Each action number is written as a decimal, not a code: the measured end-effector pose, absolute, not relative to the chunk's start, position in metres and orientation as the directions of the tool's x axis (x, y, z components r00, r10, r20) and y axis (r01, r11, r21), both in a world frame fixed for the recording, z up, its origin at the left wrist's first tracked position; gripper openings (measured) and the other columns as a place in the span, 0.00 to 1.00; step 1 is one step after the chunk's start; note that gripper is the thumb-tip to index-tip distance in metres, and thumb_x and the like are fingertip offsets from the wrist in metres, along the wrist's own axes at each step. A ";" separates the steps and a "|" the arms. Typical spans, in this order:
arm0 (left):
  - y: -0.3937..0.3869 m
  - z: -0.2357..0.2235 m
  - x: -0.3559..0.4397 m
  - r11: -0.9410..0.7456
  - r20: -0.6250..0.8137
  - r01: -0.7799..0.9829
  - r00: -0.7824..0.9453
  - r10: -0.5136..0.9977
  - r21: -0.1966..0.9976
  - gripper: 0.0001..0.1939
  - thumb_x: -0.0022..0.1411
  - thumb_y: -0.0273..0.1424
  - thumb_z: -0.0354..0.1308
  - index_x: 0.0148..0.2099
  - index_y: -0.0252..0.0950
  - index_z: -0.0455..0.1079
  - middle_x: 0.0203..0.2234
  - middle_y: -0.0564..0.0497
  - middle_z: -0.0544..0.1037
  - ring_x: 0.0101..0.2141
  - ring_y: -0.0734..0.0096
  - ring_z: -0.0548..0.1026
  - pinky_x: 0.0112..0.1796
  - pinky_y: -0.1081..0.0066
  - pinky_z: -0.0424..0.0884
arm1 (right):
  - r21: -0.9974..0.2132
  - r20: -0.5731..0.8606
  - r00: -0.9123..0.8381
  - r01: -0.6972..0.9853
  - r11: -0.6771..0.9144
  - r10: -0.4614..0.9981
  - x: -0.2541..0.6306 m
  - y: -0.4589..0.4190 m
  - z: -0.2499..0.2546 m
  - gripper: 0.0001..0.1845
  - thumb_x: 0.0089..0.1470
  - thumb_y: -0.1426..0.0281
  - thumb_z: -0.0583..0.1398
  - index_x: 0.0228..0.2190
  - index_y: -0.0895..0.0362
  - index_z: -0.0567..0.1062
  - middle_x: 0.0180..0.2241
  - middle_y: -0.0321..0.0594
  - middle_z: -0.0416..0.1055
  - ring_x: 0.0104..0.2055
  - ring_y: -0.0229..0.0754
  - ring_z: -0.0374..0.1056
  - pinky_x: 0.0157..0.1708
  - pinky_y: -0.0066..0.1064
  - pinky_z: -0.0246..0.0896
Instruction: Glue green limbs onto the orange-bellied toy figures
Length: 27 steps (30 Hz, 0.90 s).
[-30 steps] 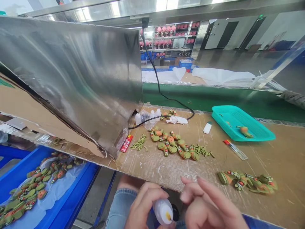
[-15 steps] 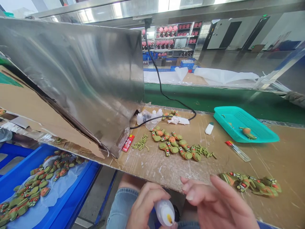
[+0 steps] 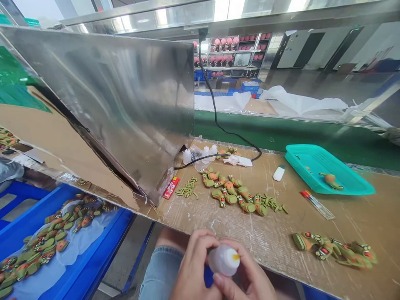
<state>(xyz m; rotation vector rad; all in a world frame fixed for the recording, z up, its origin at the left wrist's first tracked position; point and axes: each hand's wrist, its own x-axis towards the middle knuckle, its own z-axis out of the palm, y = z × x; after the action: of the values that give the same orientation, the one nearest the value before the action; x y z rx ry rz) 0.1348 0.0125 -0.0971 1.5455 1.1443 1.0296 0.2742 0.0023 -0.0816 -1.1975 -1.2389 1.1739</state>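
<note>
"Where was the action?"
"Bottom centre! The left hand (image 3: 193, 266) and right hand (image 3: 246, 277) gripped a translucent white plastic squeeze bottle (image 3: 223, 260), just off the brown cardboard-topped bench (image 3: 271, 237)."
"Closed?"
"Both, firmly closed."

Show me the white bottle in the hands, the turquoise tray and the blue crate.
White bottle (image 3: 223, 260), head view, on its body.
Turquoise tray (image 3: 295, 173), head view, on its left rim.
Blue crate (image 3: 108, 254), head view, on its right rim.
</note>
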 end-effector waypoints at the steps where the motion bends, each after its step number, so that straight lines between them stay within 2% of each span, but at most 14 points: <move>1: 0.016 -0.095 0.136 -0.171 0.112 0.208 0.268 0.957 0.963 0.25 0.44 0.20 0.58 0.46 0.41 0.65 0.46 0.44 0.67 0.47 0.56 0.69 0.42 0.61 0.72 | -0.999 -0.005 0.011 -0.053 -0.005 1.000 0.277 0.003 -0.087 0.16 0.47 0.63 0.64 0.41 0.51 0.73 0.40 0.39 0.73 0.42 0.45 0.70 0.43 0.31 0.66; 3: 0.028 -0.089 0.138 -0.227 0.116 0.257 0.383 0.916 0.940 0.29 0.46 0.20 0.58 0.52 0.43 0.62 0.50 0.44 0.64 0.50 0.59 0.68 0.43 0.63 0.72 | -0.980 -0.086 0.034 -0.181 -0.078 0.996 0.286 0.003 -0.094 0.17 0.50 0.63 0.63 0.43 0.52 0.72 0.44 0.42 0.72 0.47 0.46 0.69 0.46 0.32 0.65; 5: 0.048 -0.083 0.139 -0.291 0.120 0.353 0.433 0.893 0.889 0.26 0.54 0.23 0.55 0.55 0.42 0.59 0.53 0.44 0.63 0.50 0.64 0.67 0.44 0.67 0.72 | -0.960 -0.141 0.079 -0.254 -0.117 0.987 0.296 0.004 -0.097 0.19 0.50 0.63 0.64 0.45 0.52 0.71 0.48 0.43 0.71 0.50 0.46 0.66 0.48 0.32 0.64; 7: 0.072 -0.082 0.143 -0.329 0.149 0.446 0.392 0.908 0.832 0.20 0.60 0.22 0.47 0.54 0.40 0.61 0.53 0.45 0.66 0.52 0.64 0.65 0.50 0.63 0.67 | -0.952 -0.171 0.169 -0.283 -0.118 0.971 0.304 0.005 -0.097 0.21 0.50 0.62 0.64 0.46 0.52 0.70 0.47 0.42 0.71 0.50 0.43 0.66 0.49 0.27 0.62; 9: 0.098 -0.084 0.151 -0.347 0.167 0.510 0.366 0.916 0.787 0.21 0.60 0.20 0.45 0.54 0.39 0.63 0.52 0.45 0.67 0.53 0.63 0.62 0.55 0.58 0.58 | -0.949 -0.194 0.254 -0.295 -0.115 0.948 0.310 0.005 -0.096 0.23 0.49 0.62 0.64 0.47 0.52 0.69 0.45 0.39 0.73 0.49 0.39 0.66 0.48 0.21 0.60; 11: 0.117 -0.088 0.162 -0.355 0.167 0.560 0.358 0.918 0.749 0.21 0.60 0.21 0.47 0.54 0.39 0.63 0.50 0.45 0.68 0.51 0.61 0.64 0.54 0.57 0.59 | -0.947 -0.202 0.252 -0.297 -0.123 0.946 0.313 0.005 -0.098 0.23 0.49 0.61 0.64 0.47 0.50 0.69 0.43 0.37 0.74 0.47 0.38 0.67 0.47 0.21 0.60; 15: 0.129 -0.096 0.180 -0.312 0.122 0.653 0.319 0.940 0.691 0.17 0.56 0.32 0.57 0.49 0.36 0.66 0.46 0.45 0.68 0.45 0.56 0.68 0.45 0.51 0.65 | -0.950 -0.183 0.095 -0.272 -0.151 0.979 0.313 0.003 -0.106 0.26 0.50 0.61 0.63 0.49 0.50 0.64 0.43 0.39 0.74 0.48 0.41 0.67 0.48 0.27 0.62; 17: 0.126 -0.099 0.182 -0.286 0.097 0.681 0.302 0.948 0.675 0.16 0.56 0.32 0.58 0.47 0.35 0.66 0.45 0.45 0.68 0.44 0.56 0.68 0.44 0.50 0.65 | -0.947 -0.173 0.132 -0.294 -0.128 0.976 0.310 0.002 -0.106 0.28 0.50 0.60 0.63 0.50 0.51 0.61 0.42 0.40 0.74 0.45 0.41 0.69 0.46 0.28 0.63; 20: 0.123 -0.102 0.179 -0.261 0.060 0.675 0.306 0.950 0.690 0.14 0.56 0.28 0.57 0.46 0.35 0.66 0.47 0.46 0.67 0.44 0.56 0.68 0.45 0.50 0.64 | -0.940 -0.180 0.236 -0.327 -0.096 0.955 0.303 0.003 -0.098 0.26 0.48 0.60 0.65 0.45 0.51 0.62 0.38 0.38 0.74 0.38 0.39 0.71 0.40 0.26 0.64; 24: 0.126 -0.101 0.174 -0.232 0.027 0.570 0.345 0.938 0.788 0.07 0.57 0.23 0.55 0.39 0.34 0.69 0.45 0.47 0.70 0.47 0.57 0.67 0.49 0.48 0.61 | -0.951 -0.184 0.266 -0.294 -0.102 0.946 0.300 0.006 -0.082 0.21 0.46 0.59 0.65 0.40 0.52 0.66 0.36 0.38 0.74 0.39 0.40 0.69 0.40 0.27 0.62; 27: 0.123 -0.094 0.170 -0.147 -0.001 0.397 0.349 0.937 0.906 0.17 0.54 0.19 0.54 0.46 0.37 0.66 0.48 0.47 0.69 0.49 0.58 0.66 0.49 0.52 0.64 | -0.959 -0.194 0.290 -0.256 -0.120 0.937 0.305 0.007 -0.074 0.23 0.46 0.57 0.65 0.42 0.52 0.66 0.36 0.38 0.73 0.39 0.41 0.67 0.38 0.27 0.62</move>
<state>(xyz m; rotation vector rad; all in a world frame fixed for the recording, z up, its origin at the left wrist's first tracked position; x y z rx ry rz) 0.1698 0.1228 -0.0944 1.7200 1.1950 0.7594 0.3051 0.0070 -0.0742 -1.2790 -0.7232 1.1860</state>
